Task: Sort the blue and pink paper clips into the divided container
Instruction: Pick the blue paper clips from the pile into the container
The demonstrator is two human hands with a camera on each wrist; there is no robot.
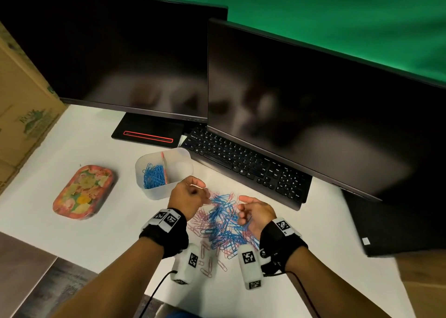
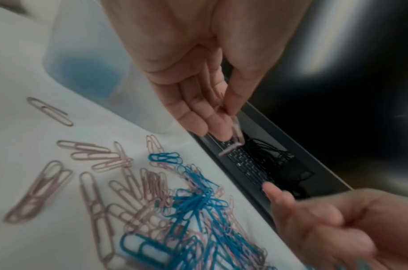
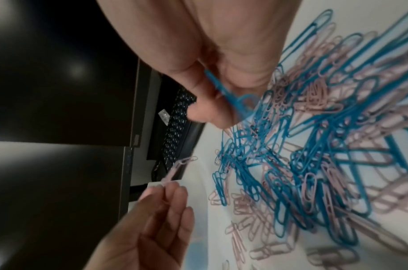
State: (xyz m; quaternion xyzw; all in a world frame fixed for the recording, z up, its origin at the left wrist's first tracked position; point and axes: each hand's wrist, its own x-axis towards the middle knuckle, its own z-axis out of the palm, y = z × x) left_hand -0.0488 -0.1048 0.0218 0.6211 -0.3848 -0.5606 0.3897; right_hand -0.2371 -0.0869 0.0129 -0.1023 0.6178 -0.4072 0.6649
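A mixed pile of blue and pink paper clips (image 1: 222, 221) lies on the white desk between my hands. The translucent divided container (image 1: 177, 156) stands just behind it, with blue clips (image 1: 154, 175) in its left compartment; the right compartment looks bare. My left hand (image 2: 226, 117) hovers over the pile's far left edge and pinches a few pink paper clips (image 2: 236, 133) between thumb and fingers. My right hand (image 3: 221, 109) is at the pile's right side, its fingers curled round some blue paper clips (image 3: 230, 95).
A flowered tin (image 1: 84, 192) sits left of the container. A black keyboard (image 1: 248, 168) and two dark monitors (image 1: 313, 105) stand close behind. A cardboard box (image 1: 21, 105) borders the desk's left side and a black slab (image 1: 391, 223) lies at the right.
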